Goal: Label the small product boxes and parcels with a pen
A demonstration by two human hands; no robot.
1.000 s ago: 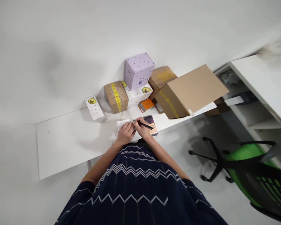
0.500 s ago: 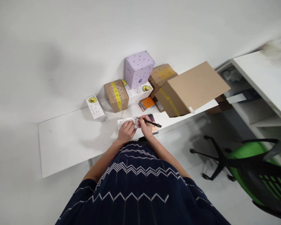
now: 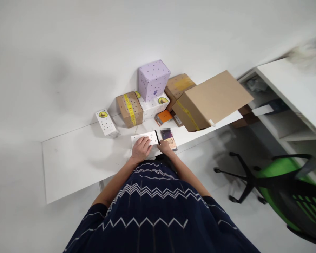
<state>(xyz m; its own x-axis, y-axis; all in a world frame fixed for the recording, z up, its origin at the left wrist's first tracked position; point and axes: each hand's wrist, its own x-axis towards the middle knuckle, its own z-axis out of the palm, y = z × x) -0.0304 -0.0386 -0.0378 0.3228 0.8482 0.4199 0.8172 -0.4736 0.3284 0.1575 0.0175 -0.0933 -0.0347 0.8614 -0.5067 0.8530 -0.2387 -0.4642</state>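
Note:
A flat white box with small dark marks (image 3: 137, 137) lies near the table's front edge. My left hand (image 3: 141, 149) is over its near side, fingers close together on its top. At the box's right end is a black pen (image 3: 157, 137), pointing away from me. My right hand (image 3: 164, 146) is closed at the pen's near end, though the fingertips are partly hidden. Just right of that hand, partly behind it, rests a phone (image 3: 167, 135) with a picture on its back.
Behind the hands stand a purple box (image 3: 154, 80), a white avocado box (image 3: 153, 107), taped cartons (image 3: 130, 109) and a small orange box (image 3: 164, 116). A large carton (image 3: 218, 100) is to the right, an upright avocado box (image 3: 106, 123) to the left. A green-black chair (image 3: 279, 172) sits right.
The pen has swung from a writing hold across my right hand to the box's right end. My right hand has moved lower, uncovering more of the phone. My left hand stays on the box.

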